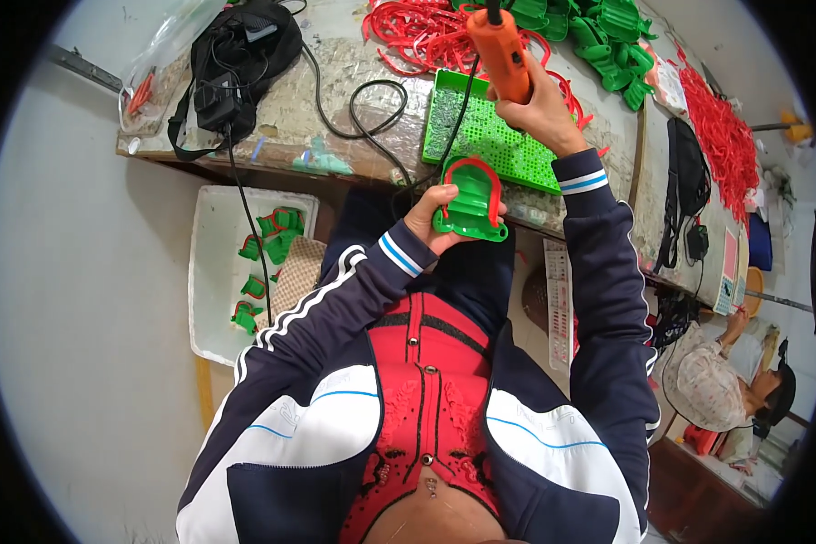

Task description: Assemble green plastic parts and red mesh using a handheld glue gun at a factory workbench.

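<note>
Low to the left of the left hand [433,218], a white box [216,299] stands, apparently for easy reach. That hand pinches the green part [471,204] at its edge, seemingly keeping its red strip [496,196] exposed. Beyond lies a tray [520,161]; the right hand [544,111] grips an orange tool [499,56], perhaps raised for clearance.

Passage: open table [340,68] between black bag [263,45] and green basket [517,161]; looped cable [378,82] across it. Obstacles: orange tool [500,59] above basket's far edge, red strips [417,32] behind.
</note>
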### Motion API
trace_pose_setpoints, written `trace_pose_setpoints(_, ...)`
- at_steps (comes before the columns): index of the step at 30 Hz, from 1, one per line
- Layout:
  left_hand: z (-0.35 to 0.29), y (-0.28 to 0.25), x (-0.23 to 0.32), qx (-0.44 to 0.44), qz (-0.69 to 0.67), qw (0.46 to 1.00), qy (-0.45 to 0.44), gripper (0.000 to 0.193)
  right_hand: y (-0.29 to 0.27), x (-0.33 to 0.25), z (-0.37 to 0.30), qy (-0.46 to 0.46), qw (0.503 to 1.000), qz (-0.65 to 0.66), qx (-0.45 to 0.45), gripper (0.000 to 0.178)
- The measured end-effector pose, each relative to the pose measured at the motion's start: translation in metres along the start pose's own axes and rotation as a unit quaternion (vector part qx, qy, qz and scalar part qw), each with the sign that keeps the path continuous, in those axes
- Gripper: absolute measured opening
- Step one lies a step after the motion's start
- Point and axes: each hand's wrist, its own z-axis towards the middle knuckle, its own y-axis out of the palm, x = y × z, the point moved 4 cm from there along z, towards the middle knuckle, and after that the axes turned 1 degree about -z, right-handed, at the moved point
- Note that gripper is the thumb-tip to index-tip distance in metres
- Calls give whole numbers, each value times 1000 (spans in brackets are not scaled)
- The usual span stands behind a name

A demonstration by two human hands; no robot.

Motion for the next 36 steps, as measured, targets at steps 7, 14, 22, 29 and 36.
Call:
trace_pose_setpoints(7, -2, 5, 2, 6, -45, 999, -16, 60, -18, 23, -9, 45, 997, 17, 64, 24)
trace_pose_setpoints(14, -1, 4, 2, 10, -60, 998, -15, 62, -34, 18, -31, -40, 958, -31, 283, 30)
trace_pose_setpoints(22, -7, 3, -3, 4, -58, 998, -37, 63, -46, -55, -56, -90, 924, 160, 335, 32)
trace_pose_setpoints(29, -10, 6, -11, 7, -72, 996, -46, 64, -24, -88, -67, -102, 926, 214, 294, 31)
trace_pose_setpoints(36, -11, 8, -15, 0, -70, 996, -61, 64, -4, -89, -64, -110, 924, 221, 293, 30)
